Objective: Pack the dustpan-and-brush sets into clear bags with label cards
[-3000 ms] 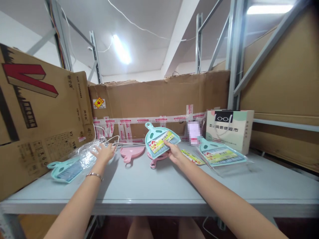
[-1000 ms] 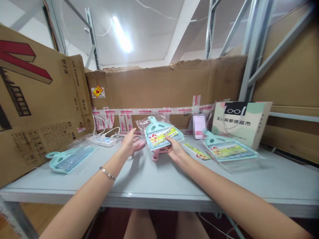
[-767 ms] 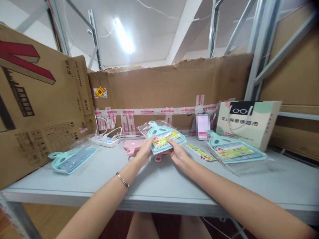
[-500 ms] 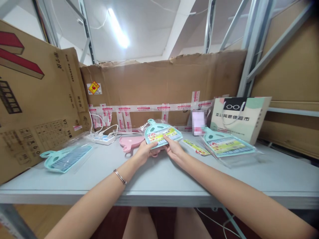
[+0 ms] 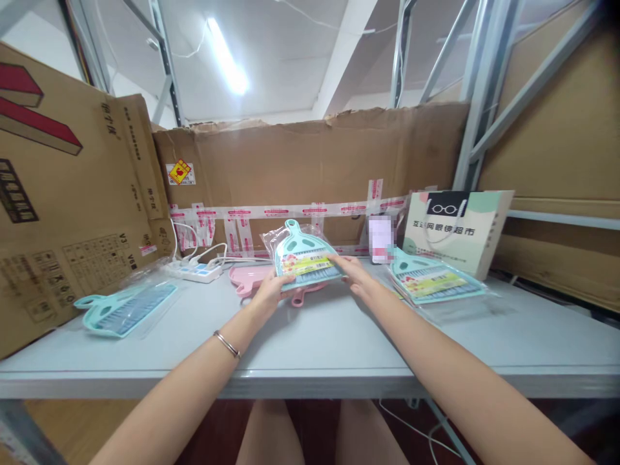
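Note:
A mint-green dustpan and brush set (image 5: pixel 303 245) in a clear plastic bag is held above the table, tilted up with its handle at the top. A yellow printed label card (image 5: pixel 310 261) lies across its front inside the bag. My left hand (image 5: pixel 271 292) is closed on its lower left edge, thumb in front. At its right edge is my right hand (image 5: pixel 356 274), fingertips against the card's end and the pan's side; some of its fingers are hidden. Behind and under the set, pink dustpans (image 5: pixel 247 278) lie on the table, partly covered.
On the grey table (image 5: pixel 310 342), another bagged green set (image 5: pixel 431 281) lies at right and a green dustpan with brush (image 5: pixel 126 311) at left. A white power strip (image 5: pixel 196 271), a phone (image 5: pixel 382 239) and a paper bag (image 5: pixel 455 232) stand towards the back, before cardboard boxes (image 5: pixel 300 161).
The held set has risen and tilted more upright. My right hand has slid outward along its right side. More of the pink dustpan below shows, and the loose yellow card at right is now mostly hidden.

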The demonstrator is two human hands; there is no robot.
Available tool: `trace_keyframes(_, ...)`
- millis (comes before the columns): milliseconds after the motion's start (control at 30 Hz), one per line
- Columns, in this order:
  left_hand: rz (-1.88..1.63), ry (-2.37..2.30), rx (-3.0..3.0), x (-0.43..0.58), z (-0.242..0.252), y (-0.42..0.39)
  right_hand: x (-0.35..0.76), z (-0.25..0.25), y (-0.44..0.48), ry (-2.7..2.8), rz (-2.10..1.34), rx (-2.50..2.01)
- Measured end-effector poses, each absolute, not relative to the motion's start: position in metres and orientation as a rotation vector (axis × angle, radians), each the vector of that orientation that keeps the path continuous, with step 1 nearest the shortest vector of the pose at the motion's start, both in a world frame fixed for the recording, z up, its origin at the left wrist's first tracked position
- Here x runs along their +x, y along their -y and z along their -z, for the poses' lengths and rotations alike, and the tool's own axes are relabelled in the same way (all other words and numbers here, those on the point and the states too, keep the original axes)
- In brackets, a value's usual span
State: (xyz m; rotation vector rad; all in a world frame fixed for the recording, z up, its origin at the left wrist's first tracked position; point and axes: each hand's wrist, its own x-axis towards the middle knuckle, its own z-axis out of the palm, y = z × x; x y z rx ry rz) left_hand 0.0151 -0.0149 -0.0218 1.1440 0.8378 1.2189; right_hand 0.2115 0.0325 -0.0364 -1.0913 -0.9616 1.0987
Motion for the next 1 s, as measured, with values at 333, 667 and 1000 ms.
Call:
trace_keyframes(333,-1.117,-1.060,1.049,0.013,0.020,0.011,0.205,0.030,-0.021,0.967,-1.424,-1.167)
trace_keyframes(667,-1.092,-1.099,0.983,0.002,0.018,0.007,0.219,0.024,-0.009,1.204,-1.671,-0.807)
trace_keyframes(1000,-1.226,-1.015,1.113,0.004,0.025,-0.001,0.209,0.034,-0.023,0.846,-1.500,-1.043)
